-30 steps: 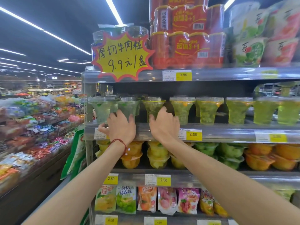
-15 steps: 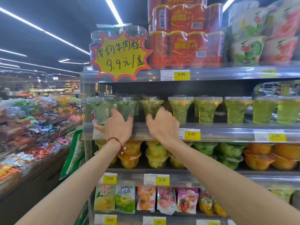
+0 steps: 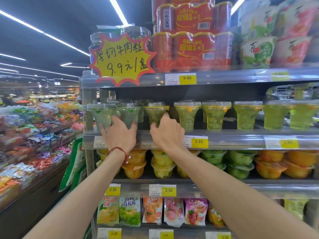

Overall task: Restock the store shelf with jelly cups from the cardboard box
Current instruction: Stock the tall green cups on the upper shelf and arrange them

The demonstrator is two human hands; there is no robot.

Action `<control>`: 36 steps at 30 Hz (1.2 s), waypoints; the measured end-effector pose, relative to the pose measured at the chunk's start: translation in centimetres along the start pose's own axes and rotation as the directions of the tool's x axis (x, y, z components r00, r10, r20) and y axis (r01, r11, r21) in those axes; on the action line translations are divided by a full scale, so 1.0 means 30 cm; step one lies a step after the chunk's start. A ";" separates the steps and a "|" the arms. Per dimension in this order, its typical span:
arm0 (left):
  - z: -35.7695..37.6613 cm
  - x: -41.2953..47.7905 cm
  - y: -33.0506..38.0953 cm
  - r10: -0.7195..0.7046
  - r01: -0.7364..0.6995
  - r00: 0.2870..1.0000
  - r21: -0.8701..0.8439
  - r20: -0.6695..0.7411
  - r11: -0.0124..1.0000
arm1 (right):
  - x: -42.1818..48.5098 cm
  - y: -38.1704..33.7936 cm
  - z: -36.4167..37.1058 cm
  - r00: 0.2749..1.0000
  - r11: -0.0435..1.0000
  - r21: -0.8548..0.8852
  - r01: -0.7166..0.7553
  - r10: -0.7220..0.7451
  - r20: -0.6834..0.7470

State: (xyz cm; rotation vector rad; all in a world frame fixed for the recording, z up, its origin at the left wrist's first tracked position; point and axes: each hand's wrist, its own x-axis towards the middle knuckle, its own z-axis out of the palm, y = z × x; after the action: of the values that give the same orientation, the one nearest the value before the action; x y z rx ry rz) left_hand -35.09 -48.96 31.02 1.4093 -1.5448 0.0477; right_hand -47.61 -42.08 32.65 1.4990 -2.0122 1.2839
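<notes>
While both hands work the middle shelf (image 3: pixel 233 138), the step looks like lining up the front row. The left hand (image 3: pixel 119 135), fingers spread, hooks its thumb round the foot of a pale green jelly cup (image 3: pixel 129 112) at its 12 o'clock. At 3 o'clock from it, the right hand (image 3: pixel 166 135) pinches the foot of a yellow-rimmed jelly cup (image 3: pixel 156 113) at its 11 o'clock. Both cups stand upright, long axis vertical, wide mouths up. Next probably comes a gentle release, since the narrow feet tip easily.

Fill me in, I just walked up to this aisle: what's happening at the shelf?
A person is handling green jelly cups on the middle shelf. The left hand holds the base of the second cup from the left; the right hand grips the third cup low down. Both stand upright.
</notes>
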 end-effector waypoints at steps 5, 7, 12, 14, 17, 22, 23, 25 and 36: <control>0.003 0.000 0.001 0.009 -0.009 1.000 -0.003 -0.001 1.000 | -0.001 0.008 -0.011 0.998 0.998 0.056 -0.042 0.045 -0.048; -0.002 -0.001 0.003 0.003 -0.003 1.000 -0.008 0.002 1.000 | 0.002 0.004 -0.014 1.000 0.999 0.026 -0.021 0.021 -0.003; -0.009 -0.008 0.003 0.004 -0.004 1.000 -0.010 0.005 1.000 | -0.011 0.006 -0.013 1.000 1.000 0.013 -0.003 0.003 -0.001; -0.011 -0.007 0.003 0.005 -0.005 1.000 -0.014 0.004 1.000 | -0.010 0.012 -0.016 0.999 1.000 0.015 -0.007 0.008 -0.033; -0.014 -0.008 0.007 0.021 -0.022 1.000 0.020 0.009 1.000 | 0.004 0.016 -0.022 0.999 0.998 0.048 -0.026 0.028 -0.035; -0.012 -0.006 0.001 0.030 -0.030 1.000 0.038 0.003 0.999 | 0.011 0.016 -0.024 0.998 0.996 0.085 -0.040 0.044 -0.034; -0.011 -0.003 -0.002 0.024 -0.024 1.000 0.022 -0.001 0.999 | 0.011 0.017 -0.026 0.998 0.995 0.089 -0.044 0.047 -0.034; -0.010 0.001 -0.005 0.012 -0.012 1.000 -0.008 -0.006 1.000 | 0.011 0.014 -0.032 0.998 0.994 0.094 -0.049 0.052 -0.030; -0.024 -0.002 -0.003 0.045 -0.046 0.999 0.031 0.008 0.998 | -0.038 0.001 -0.068 1.000 1.000 0.007 0.012 -0.012 0.026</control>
State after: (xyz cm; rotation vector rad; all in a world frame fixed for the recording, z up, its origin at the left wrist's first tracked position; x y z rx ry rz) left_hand -34.61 -48.50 31.28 1.3998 -1.5887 0.0942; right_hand -47.70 -39.78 32.95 1.5364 -2.0137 1.2735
